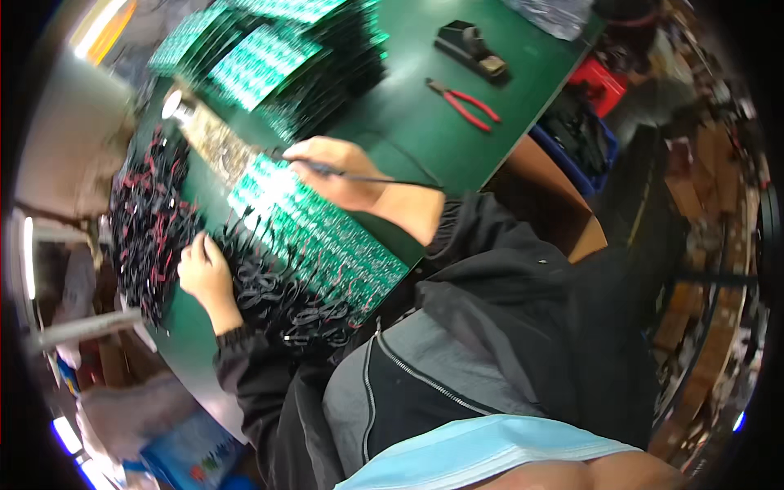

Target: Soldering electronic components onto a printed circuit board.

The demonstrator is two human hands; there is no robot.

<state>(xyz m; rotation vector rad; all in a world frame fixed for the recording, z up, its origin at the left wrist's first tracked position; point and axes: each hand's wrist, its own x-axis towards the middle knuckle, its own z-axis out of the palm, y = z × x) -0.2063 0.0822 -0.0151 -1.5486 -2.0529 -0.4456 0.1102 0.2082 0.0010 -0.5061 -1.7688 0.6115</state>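
A long green circuit board panel (327, 233) lies slanted before me on the green table. My right hand (339, 171) grips a dark soldering iron (320, 167) like a pen over the panel's far end; its cord trails back past the wrist. Where the tip touches is blurred. At the near edge of a heap of black and red cables (151, 220), my left hand (206, 273) has its fingers drawn together, seemingly on a black cable. Coiled black cables (273, 286) line the panel's left edge, several seemingly attached to it. Beyond the panel lies a speckled brownish strip (216, 147) with solder-like residue.
Tall stacks of green circuit boards (265, 65) stand at the far side. Red-handled cutters (469, 108) and a black stand-like tool (471, 49) lie to the right. Past the table edge are a blue bin (606, 159), a red container (603, 86) and a cardboard box (545, 184).
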